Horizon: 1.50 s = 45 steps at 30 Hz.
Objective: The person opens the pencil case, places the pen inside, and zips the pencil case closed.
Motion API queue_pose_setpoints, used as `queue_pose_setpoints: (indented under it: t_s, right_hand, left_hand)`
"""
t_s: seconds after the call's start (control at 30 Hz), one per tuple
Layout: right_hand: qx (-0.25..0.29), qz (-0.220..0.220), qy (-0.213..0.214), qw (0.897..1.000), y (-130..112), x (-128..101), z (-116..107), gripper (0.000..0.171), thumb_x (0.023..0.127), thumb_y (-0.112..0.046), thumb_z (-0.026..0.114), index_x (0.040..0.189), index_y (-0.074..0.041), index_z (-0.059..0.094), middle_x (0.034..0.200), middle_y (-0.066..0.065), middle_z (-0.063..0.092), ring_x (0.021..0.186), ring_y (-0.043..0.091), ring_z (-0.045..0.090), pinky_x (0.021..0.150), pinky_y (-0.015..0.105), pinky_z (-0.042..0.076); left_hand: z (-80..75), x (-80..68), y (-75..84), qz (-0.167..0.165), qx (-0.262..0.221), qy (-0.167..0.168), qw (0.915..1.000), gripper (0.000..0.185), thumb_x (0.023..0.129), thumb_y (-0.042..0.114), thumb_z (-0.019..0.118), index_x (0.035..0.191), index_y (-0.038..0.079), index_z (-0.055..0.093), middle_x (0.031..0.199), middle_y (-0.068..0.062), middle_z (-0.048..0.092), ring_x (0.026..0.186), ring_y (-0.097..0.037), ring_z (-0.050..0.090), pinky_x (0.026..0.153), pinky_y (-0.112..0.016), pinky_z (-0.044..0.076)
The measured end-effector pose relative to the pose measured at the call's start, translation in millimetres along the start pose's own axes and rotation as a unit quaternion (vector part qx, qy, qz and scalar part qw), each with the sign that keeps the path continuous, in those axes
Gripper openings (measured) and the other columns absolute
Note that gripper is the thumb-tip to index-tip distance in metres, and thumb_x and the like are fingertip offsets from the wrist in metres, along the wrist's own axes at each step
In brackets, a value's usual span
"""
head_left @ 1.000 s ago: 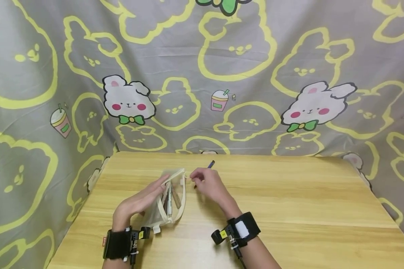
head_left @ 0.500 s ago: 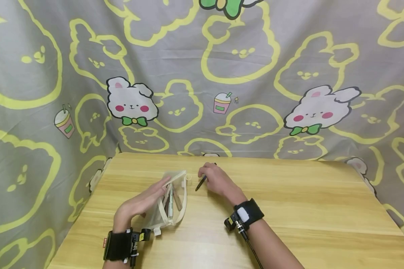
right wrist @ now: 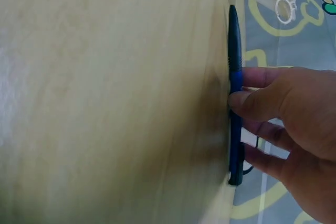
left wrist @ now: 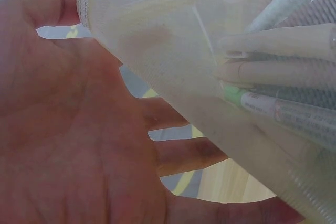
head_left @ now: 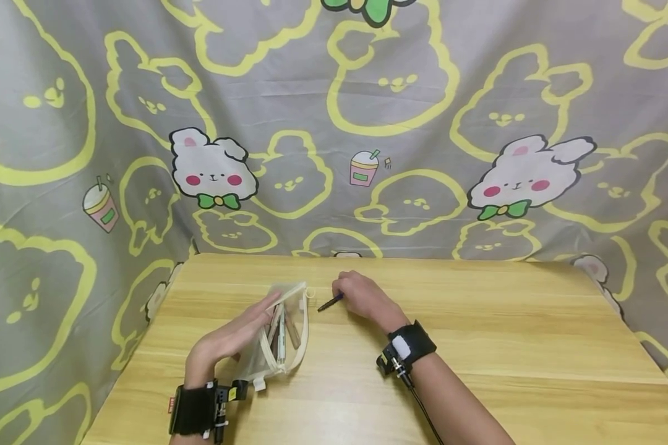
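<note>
My left hand (head_left: 239,330) lies against the left side of a translucent mesh pencil case (head_left: 253,358), its fingers extended along it. The case is unzipped and its mouth gapes to the right. Several pens and pencils (head_left: 281,334) are inside; in the left wrist view a green-tipped marker (left wrist: 257,103) shows through the mesh. To the right of the case, low over the table, my right hand (head_left: 364,296) pinches a dark blue pen (right wrist: 236,87) with a black grip and a clip. The pen's tip points towards the case. Part of the pen is hidden by the hand in the head view.
The wooden table (head_left: 479,327) extends to the right of the hands. A grey patterned curtain (head_left: 395,154) stands behind it and at both sides. A ring-shaped zipper pull (head_left: 310,293) sticks out from the case's far corner.
My right hand has moved right, away from the zipper pull, and now pinches the pen, which has turned so its tip points at the case. The left hand and case stay nearly still.
</note>
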State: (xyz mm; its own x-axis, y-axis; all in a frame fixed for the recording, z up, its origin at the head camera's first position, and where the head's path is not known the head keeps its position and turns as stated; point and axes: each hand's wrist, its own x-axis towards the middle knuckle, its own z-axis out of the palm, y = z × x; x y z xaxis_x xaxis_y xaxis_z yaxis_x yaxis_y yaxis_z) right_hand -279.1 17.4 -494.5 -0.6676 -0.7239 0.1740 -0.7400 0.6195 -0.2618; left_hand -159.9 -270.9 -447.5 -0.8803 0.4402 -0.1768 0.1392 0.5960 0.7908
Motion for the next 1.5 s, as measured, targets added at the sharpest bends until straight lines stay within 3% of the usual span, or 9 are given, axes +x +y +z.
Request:
queue_pose_setpoints:
  t_s: [0.33, 0.63, 0.87, 1.0, 1.17, 1.37, 1.5]
  right_hand:
    - [0.033, 0.087, 0.041, 0.995, -6.9, -10.1, -19.8, 0.036, 0.081, 0.017, 0.065, 0.105, -0.006, 0.077, 0.097, 0.006, 0.068, 0.094, 0.025, 0.066, 0.086, 0.035, 0.058]
    - [0.126, 0.204, 0.075, 0.968, -24.1, -39.8, -32.6, 0.024, 0.087, 0.005, 0.069, 0.108, -0.005, 0.076, 0.095, 0.005, 0.068, 0.086, 0.02, 0.064, 0.08, 0.036, 0.058]
    - [0.174, 0.229, 0.112, 0.951, -35.4, -60.1, -44.9, 0.019, 0.09, 0.003, 0.067, 0.108, -0.002, 0.072, 0.088, 0.005, 0.069, 0.079, 0.016, 0.064, 0.069, 0.031, 0.056]
    - [0.194, 0.232, 0.122, 0.945, -40.4, -66.1, -45.7, 0.021, 0.091, 0.002, 0.064, 0.11, -0.001, 0.07, 0.087, 0.004, 0.068, 0.078, 0.015, 0.064, 0.067, 0.029, 0.056]
    - [0.197, 0.25, 0.13, 0.939, -44.5, -68.3, -41.8, 0.022, 0.092, -0.002, 0.063, 0.113, -0.002, 0.069, 0.086, 0.002, 0.067, 0.074, 0.012, 0.063, 0.062, 0.027, 0.054]
    - [0.224, 0.256, 0.108, 0.934, -48.1, -69.3, -35.4, 0.021, 0.093, -0.003, 0.065, 0.114, -0.003, 0.068, 0.083, 0.002, 0.066, 0.064, 0.012, 0.057, 0.05, 0.025, 0.049]
    - [0.238, 0.256, 0.103, 0.931, -50.1, -69.3, -33.7, 0.021, 0.093, -0.001, 0.066, 0.114, -0.002, 0.068, 0.082, 0.002, 0.066, 0.062, 0.012, 0.056, 0.048, 0.025, 0.048]
  left_hand:
    - [-1.3, -2.3, -0.1, -0.009, -0.009, -0.002, 0.9999, 0.06, 0.113, 0.031, 0.021, 0.164, 0.002, 0.006, 0.169, -0.023, -0.001, 0.154, -0.045, 0.0, 0.118, -0.072, 0.001]
    - [-0.8, -1.1, 0.6, -0.012, -0.009, -0.006, 0.9999, 0.061, 0.113, 0.032, 0.02, 0.164, 0.003, 0.006, 0.169, -0.023, -0.002, 0.154, -0.045, 0.0, 0.117, -0.072, 0.0]
    - [0.0, -2.1, 1.1, -0.022, -0.01, -0.008, 0.9997, 0.061, 0.113, 0.035, 0.019, 0.165, 0.005, 0.005, 0.17, -0.021, -0.003, 0.154, -0.046, -0.001, 0.115, -0.076, 0.001]
    - [0.6, -3.0, 3.0, -0.048, -0.029, -0.012, 0.9984, 0.062, 0.113, 0.04, 0.02, 0.166, 0.013, 0.004, 0.171, -0.018, -0.007, 0.153, -0.049, -0.002, 0.101, -0.088, 0.017]
    - [1.5, -2.9, 4.7, -0.075, -0.046, -0.015, 0.9961, 0.063, 0.112, 0.045, 0.022, 0.167, 0.02, 0.004, 0.171, -0.015, -0.009, 0.152, -0.052, -0.003, 0.083, -0.093, 0.03]
    - [1.5, -3.0, 4.4, -0.077, -0.044, -0.016, 0.996, 0.062, 0.112, 0.043, 0.021, 0.167, 0.02, 0.003, 0.171, -0.016, -0.01, 0.151, -0.054, -0.002, 0.078, -0.093, 0.033]
    - [1.7, -2.2, 5.1, -0.078, -0.04, -0.015, 0.996, 0.062, 0.112, 0.045, 0.021, 0.167, 0.021, 0.004, 0.171, -0.015, -0.008, 0.152, -0.052, -0.001, 0.083, -0.092, 0.032]
